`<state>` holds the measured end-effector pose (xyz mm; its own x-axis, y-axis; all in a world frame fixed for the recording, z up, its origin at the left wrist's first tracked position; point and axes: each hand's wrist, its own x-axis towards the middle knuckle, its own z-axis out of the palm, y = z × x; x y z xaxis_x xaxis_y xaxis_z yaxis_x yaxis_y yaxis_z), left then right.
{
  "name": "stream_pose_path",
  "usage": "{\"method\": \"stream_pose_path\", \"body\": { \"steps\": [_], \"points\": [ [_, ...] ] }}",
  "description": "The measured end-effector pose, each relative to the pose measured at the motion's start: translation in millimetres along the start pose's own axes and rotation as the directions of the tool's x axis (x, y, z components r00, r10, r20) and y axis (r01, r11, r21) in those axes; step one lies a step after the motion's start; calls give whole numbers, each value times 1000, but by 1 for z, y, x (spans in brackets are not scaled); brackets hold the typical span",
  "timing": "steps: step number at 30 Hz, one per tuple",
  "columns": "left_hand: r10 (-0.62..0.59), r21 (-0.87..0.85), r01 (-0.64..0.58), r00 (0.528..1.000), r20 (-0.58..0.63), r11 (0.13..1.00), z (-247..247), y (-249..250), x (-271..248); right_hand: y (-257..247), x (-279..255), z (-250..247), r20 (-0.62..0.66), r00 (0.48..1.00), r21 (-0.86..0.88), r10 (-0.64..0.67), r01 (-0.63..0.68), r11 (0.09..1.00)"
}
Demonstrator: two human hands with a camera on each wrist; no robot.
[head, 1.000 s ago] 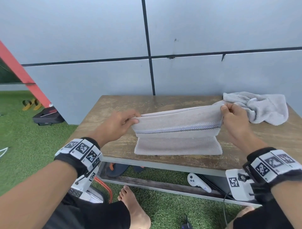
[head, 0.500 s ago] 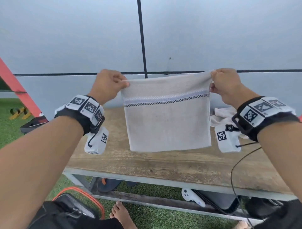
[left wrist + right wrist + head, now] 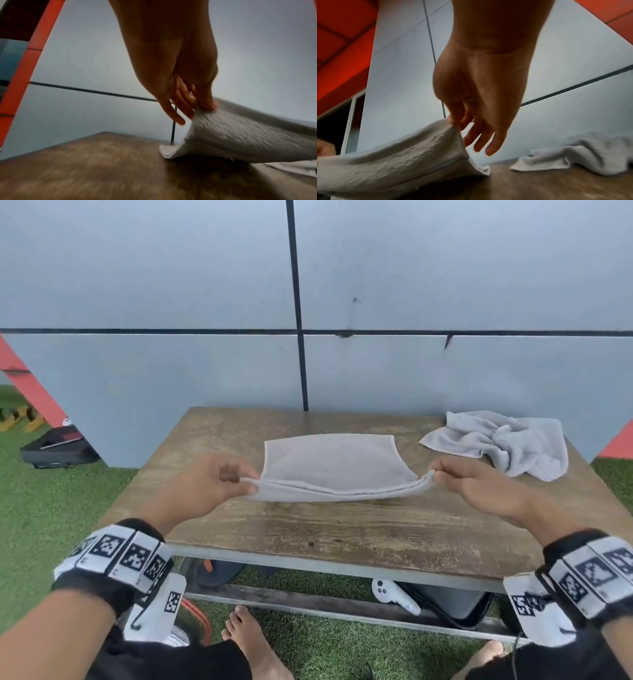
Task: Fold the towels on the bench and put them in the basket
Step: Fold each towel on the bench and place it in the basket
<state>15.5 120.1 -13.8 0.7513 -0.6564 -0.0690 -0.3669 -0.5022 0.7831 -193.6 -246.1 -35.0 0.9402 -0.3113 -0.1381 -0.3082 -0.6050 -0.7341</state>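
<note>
A pale grey folded towel (image 3: 334, 463) lies spread over the middle of the wooden bench (image 3: 342, 529), its far edge flat and its near edge lifted. My left hand (image 3: 239, 479) pinches the near left corner between thumb and fingers; in the left wrist view the left hand (image 3: 197, 109) holds the towel (image 3: 240, 138) just above the wood. My right hand (image 3: 440, 474) pinches the near right corner, and the right wrist view shows the right hand (image 3: 455, 121) on the towel (image 3: 393, 159). A second, crumpled towel (image 3: 507, 441) lies at the bench's back right. No basket is in view.
A blue-grey panelled wall (image 3: 205, 285) stands right behind the bench. Under the bench lie a white controller (image 3: 394, 594) and a dark tray (image 3: 448, 604). My bare foot (image 3: 253, 642) stands on green turf. A black case (image 3: 54, 451) lies at the left.
The towel hung upright in the air from both hands half a second ago. Now both hands have come down and toward me, laying it out flat over the bench.
</note>
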Motion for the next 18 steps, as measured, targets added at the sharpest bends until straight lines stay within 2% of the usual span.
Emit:
{"method": "stream_pose_path", "body": {
  "steps": [2, 3, 5, 7, 10, 12, 14, 18],
  "points": [
    [-102, 49, 93, 966, 236, 994, 9, -15, -10, 13, -11, 10, 140, 989, -81, 56, -45, 996],
    [-125, 88, 102, 942, 312, 991, 12, -22, -13, 13, -15, 13, 181, 980, -114, 81, -61, 992],
    [-137, 123, 97, 914, 381, 988, 17, -29, -15, 11, -18, 16, 240, 964, -133, 115, -84, 987],
    [-133, 115, 96, 916, 378, 989, 19, -34, -13, 6, -17, 17, 249, 960, -98, 130, -109, 989],
    [-119, 114, 92, 959, 258, 989, 19, -40, 1, 4, -8, 19, 127, 979, -29, 160, -158, 987],
    [-122, 90, 115, 989, 81, 989, 22, -38, 13, 6, 5, 22, 31, 981, 28, 191, -192, 981],
    [-122, 96, 129, 990, -75, 987, 27, -33, 26, 5, 20, 27, -58, 973, 54, 222, -219, 974],
    [-158, 125, 191, 959, -236, 974, 39, -29, 52, 2, 52, 36, -223, 952, 15, 211, -213, 977]
  ]
}}
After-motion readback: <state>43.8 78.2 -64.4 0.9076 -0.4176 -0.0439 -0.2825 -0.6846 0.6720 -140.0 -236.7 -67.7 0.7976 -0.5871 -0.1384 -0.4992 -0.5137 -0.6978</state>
